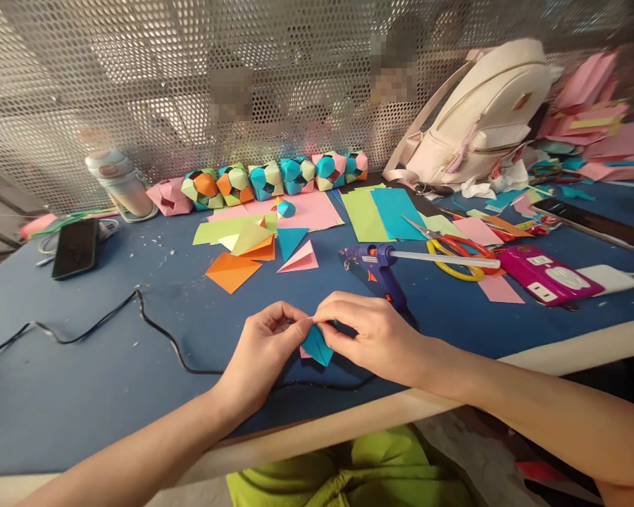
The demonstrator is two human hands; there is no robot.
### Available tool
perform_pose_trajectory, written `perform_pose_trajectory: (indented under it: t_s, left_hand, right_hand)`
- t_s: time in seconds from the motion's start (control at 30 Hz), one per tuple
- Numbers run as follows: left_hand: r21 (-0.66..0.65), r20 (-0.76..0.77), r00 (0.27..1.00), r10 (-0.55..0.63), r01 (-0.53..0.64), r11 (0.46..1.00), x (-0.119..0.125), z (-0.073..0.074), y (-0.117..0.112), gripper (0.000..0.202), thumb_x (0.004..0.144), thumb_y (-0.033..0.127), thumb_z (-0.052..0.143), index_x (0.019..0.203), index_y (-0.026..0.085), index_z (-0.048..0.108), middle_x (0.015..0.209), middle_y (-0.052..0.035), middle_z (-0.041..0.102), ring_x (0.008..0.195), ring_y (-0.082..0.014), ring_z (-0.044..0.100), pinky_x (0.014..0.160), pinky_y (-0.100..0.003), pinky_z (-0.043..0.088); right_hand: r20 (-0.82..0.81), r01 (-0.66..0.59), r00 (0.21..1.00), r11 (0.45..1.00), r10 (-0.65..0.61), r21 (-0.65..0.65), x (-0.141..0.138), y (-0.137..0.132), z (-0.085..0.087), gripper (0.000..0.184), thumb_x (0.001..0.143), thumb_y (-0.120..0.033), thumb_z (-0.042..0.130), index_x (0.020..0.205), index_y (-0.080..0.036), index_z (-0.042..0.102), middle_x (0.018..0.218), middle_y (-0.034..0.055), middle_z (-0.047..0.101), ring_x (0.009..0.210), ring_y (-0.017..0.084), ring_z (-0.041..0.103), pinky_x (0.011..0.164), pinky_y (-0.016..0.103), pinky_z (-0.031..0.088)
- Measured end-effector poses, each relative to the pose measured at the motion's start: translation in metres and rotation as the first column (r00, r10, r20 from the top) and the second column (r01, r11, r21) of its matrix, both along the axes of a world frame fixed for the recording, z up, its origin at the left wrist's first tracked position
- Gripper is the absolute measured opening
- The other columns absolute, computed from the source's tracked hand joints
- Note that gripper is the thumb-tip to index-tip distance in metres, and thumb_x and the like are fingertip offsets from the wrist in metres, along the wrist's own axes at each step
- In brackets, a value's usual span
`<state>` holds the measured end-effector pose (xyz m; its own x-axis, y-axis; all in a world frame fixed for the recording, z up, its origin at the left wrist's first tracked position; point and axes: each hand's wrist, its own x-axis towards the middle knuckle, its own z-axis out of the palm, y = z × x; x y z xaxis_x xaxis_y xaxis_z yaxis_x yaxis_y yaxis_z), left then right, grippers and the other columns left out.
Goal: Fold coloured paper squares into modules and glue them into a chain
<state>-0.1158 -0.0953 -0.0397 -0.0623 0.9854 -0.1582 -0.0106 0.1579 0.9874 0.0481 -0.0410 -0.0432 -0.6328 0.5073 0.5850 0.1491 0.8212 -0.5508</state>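
Note:
Between my hands is a small folded paper piece [318,345], blue with a bit of pink at its lower left. My left hand [267,345] pinches it from the left, thumb and forefinger near its top. From the right, my right hand [367,327] pinches the same piece, and the fingertips of both hands meet at its upper edge. A purple glue gun [383,271] with a long clear glue stick [444,259] lies just beyond my right hand. Folded and flat papers, among them an orange square [233,272] and a pink triangle [300,258], lie beyond my hands.
Several folded paper balls [265,181] line the perforated metal screen [179,84]. A bottle [119,184] and phone [75,248] are at left. Scissors [454,257], a magenta power adapter [549,274], a second phone [597,222] and a backpack [486,113] are at right. A black cable [174,341] crosses the table.

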Motion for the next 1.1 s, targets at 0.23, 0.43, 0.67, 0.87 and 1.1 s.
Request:
perform_pose_trajectory:
  t_s: [0.23,0.43,0.67,0.87,1.1]
  left_hand:
    - [0.085,-0.186,0.981,0.047,-0.032,0.996,0.0029,0.0061,-0.0046,0.017,0.075,0.031,0.064,0.067,0.016,0.06,0.06,0.0018,0.056,0.053,-0.0093,0.048,0.049,-0.02,0.043]
    - [0.14,-0.307,0.951,0.034,0.01,0.99,0.0047,0.0065,-0.0042,0.005,0.071,0.022,0.063,0.07,0.017,0.064,0.063,0.0013,0.06,0.056,-0.0103,0.051,0.052,-0.019,0.041]
    - [0.15,-0.238,0.964,0.117,-0.082,0.985,0.0037,0.0102,-0.0047,0.013,0.072,0.028,0.065,0.064,0.017,0.063,0.058,0.0007,0.062,0.051,-0.011,0.056,0.05,-0.02,0.044]
    - [0.118,-0.247,0.966,0.075,-0.047,0.992,0.0045,0.0086,-0.0045,0.008,0.07,0.024,0.066,0.068,0.017,0.063,0.058,0.002,0.062,0.052,-0.0111,0.057,0.052,-0.02,0.044]
    - [0.182,-0.294,0.936,0.195,-0.145,0.973,0.0001,0.0059,-0.0031,0.012,0.069,0.025,0.066,0.061,0.017,0.063,0.06,0.0006,0.062,0.057,-0.0108,0.052,0.054,-0.02,0.042]
  right_hand:
    - [0.03,0.079,0.997,0.971,-0.074,-0.226,-0.004,-0.0027,0.0042,0.007,0.083,-0.017,0.054,0.077,-0.018,0.057,0.073,0.0008,0.061,0.064,0.011,0.055,0.06,0.022,0.045]
    - [0.075,0.077,0.994,0.991,-0.085,0.107,-0.0027,-0.0004,-0.0038,0.015,0.082,-0.009,0.047,0.071,-0.018,0.051,0.066,0.0015,0.055,0.06,0.012,0.049,0.056,0.025,0.038]
    - [0.076,0.074,0.996,0.958,-0.055,-0.276,0.0007,0.0004,0.0051,0.008,0.085,-0.023,0.054,0.083,-0.017,0.06,0.075,0.0019,0.061,0.065,0.012,0.056,0.06,0.023,0.045]
    - [0.038,0.067,0.997,0.997,-0.068,0.045,-0.0021,0.0006,-0.0014,0.014,0.086,-0.011,0.047,0.076,-0.018,0.055,0.068,0.0016,0.054,0.061,0.012,0.049,0.056,0.024,0.039]
    - [0.026,0.107,0.994,0.994,-0.107,-0.018,-0.0006,-0.0038,-0.0003,0.007,0.084,-0.02,0.053,0.09,-0.018,0.054,0.079,0.0039,0.058,0.068,0.014,0.054,0.064,0.026,0.045]
